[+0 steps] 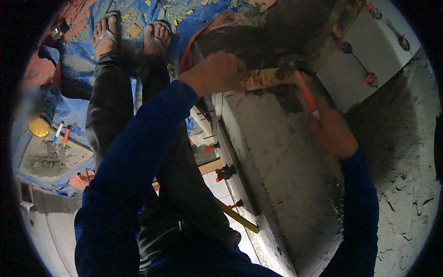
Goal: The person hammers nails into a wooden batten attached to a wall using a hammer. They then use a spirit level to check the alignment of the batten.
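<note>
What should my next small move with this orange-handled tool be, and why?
Perhaps a light tap near the right end of the yellowish strip: your right hand grips the hammer-like tool, whose dark head sits by that end, while your left hand is near the other end, clear of the head. I can't tell whether head and strip touch.

Blue tarp (198, 19) — yellow scrap (134, 31) — dim tin (39, 127), perhaps.

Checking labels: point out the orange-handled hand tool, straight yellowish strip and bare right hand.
Orange-handled hand tool (305, 91): head view, on handle.
Straight yellowish strip (264, 78): head view, visible face.
Bare right hand (334, 133): head view, back of hand.
</note>
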The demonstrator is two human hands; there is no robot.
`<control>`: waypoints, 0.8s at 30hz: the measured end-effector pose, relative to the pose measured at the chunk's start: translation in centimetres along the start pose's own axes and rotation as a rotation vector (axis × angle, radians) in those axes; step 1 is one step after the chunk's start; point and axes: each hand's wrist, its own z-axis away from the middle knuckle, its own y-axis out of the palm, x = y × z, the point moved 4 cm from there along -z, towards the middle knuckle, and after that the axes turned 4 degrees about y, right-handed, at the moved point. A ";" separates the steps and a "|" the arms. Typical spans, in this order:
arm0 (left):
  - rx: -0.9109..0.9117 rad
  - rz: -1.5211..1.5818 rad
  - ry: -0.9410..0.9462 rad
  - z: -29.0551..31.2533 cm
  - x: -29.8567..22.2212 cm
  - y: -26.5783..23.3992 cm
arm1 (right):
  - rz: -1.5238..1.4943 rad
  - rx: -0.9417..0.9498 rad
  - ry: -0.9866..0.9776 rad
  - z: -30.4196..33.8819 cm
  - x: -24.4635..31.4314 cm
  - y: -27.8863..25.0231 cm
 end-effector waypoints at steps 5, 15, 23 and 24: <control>0.050 0.068 0.001 -0.1 0.3 0.1 | -0.009 -0.020 0.056 0.4 -0.9 0.9; 0.093 -0.009 0.012 -0.6 0.0 0.2 | 0.011 -0.103 -0.044 0.8 -0.7 0.7; 0.083 -0.020 -0.006 -0.6 0.1 0.2 | 0.004 -0.100 -0.036 0.8 -0.5 0.6; 0.063 -0.019 0.010 -0.6 0.1 0.2 | -0.007 -0.124 -0.070 0.9 -0.4 0.6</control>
